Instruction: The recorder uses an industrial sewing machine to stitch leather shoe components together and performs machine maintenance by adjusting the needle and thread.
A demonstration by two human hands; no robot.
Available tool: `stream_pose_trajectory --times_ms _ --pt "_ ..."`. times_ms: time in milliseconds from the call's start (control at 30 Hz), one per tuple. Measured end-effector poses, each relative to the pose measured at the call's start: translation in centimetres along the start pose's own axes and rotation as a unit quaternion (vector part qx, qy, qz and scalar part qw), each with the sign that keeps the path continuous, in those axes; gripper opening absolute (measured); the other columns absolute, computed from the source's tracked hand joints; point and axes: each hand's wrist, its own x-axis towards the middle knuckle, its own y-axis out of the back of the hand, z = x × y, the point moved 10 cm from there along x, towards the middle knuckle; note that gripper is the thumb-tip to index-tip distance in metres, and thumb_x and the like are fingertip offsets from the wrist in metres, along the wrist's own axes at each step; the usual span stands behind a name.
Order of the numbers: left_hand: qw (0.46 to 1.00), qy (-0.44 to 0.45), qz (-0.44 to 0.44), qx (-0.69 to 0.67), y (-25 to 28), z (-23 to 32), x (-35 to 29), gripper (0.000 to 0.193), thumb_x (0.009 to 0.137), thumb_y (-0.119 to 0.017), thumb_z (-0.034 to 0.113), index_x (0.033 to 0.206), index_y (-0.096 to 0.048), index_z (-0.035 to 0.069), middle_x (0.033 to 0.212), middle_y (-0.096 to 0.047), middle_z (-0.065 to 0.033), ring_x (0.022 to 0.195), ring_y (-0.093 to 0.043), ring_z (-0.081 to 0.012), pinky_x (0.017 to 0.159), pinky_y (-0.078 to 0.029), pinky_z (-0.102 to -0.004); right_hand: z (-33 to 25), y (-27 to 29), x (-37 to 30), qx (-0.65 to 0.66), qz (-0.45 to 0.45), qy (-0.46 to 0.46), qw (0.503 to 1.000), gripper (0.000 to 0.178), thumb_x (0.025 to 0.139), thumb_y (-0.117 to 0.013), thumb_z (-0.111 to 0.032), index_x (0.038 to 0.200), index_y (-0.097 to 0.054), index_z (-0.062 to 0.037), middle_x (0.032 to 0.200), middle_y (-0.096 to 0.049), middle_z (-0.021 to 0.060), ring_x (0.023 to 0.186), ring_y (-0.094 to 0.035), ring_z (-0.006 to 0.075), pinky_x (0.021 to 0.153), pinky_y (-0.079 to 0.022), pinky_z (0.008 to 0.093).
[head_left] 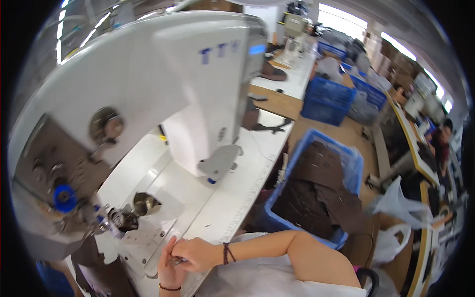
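The sewing machine (198,64) is white and fills the left and upper part of the view, its long arm reaching over to the stitching end at left. It stands on a white table (222,208), whose near edge runs diagonally toward the person. A blue crate (357,173) is located to the right of the table, on the floor. Dark brown pieces (316,171) lie loosely stacked inside the crate. A pale plastic bag (403,203) hangs farther right.

A metal plate (143,242) is located below the stitching end, just beside the hands. The right hand (200,253) extends in from the right, with its fingers curled together and clamped on a small object. The left hand (169,272) is upright and touches the right; whether its fingers also grip the object cannot be told. A blue knob (64,198) is fitted at the stitching end. Each wrist carries a dark beaded bracelet (227,253). The small object (178,260) is located between the two hands, mostly covered; its kind cannot be determined.
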Motion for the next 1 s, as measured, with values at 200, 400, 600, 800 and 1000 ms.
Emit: stream_pose_trajectory --times_ms 200,400,600,800,1000 --pt "0.999 -0.003 -0.044 0.005 -1.1 -0.5 0.5 0.045 0.095 -0.038 0.027 0.129 -0.035 -0.003 0.122 -0.048 -0.0117 0.113 -0.047 -0.0196 0.097 -0.037 -0.0332 3.4 1.1 -0.6 0.100 0.034 -0.105 0.989 0.014 0.074 -0.061 -0.011 0.084 -0.054 -0.0043 0.088 -0.056 0.0085 0.081 -0.056 0.0264 0.069 -0.046 0.0346" --pt "0.976 0.011 0.033 0.215 0.7 -0.3 0.5 0.033 0.095 -0.041 0.028 0.109 -0.050 0.000 0.090 -0.057 -0.0041 0.066 -0.049 -0.0065 0.058 -0.040 -0.0175 5.2 2.8 -0.6 0.193 0.111 -0.085 0.971 0.015 0.079 -0.061 -0.015 0.078 -0.055 -0.0008 0.091 -0.054 0.0100 0.082 -0.054 0.0215 0.071 -0.044 0.0308" --pt "0.964 0.019 0.057 0.258 1.3 -0.2 0.1 0.031 0.095 -0.041 0.030 0.096 -0.052 0.002 0.062 -0.046 -0.0002 0.047 -0.036 -0.0064 0.042 -0.029 -0.0210 2.9 8.1 0.1 0.226 0.160 -0.076 0.958 0.013 0.081 -0.061 -0.014 0.086 -0.055 -0.0032 0.089 -0.053 0.0054 0.077 -0.051 0.0137 0.065 -0.041 0.0265" --pt "0.942 0.042 0.053 0.328 0.7 -0.1 0.0 0.032 0.096 -0.037 0.027 0.103 -0.053 0.000 0.057 -0.043 0.0017 0.048 -0.038 -0.0065 0.047 -0.030 -0.0195 -4.9 21.6 2.6 0.075 0.324 0.118 0.936 0.017 0.078 -0.061 -0.002 0.094 -0.059 -0.0054 0.091 -0.058 0.0013 0.058 -0.038 0.0049 0.052 -0.031 0.0194" --pt "0.939 0.103 0.015 0.326 0.0 -0.8 0.0 0.035 0.096 -0.033 0.027 0.105 -0.051 -0.002 0.059 -0.048 -0.0016 0.050 -0.043 -0.0093 0.048 -0.035 -0.0210 -12.8 25.6 6.9 -0.115 0.355 0.229 0.899 0.033 0.072 -0.071 -0.009 0.101 -0.056 -0.0057 0.085 -0.059 0.0073 0.061 -0.053 0.0145 0.053 -0.042 0.0250"
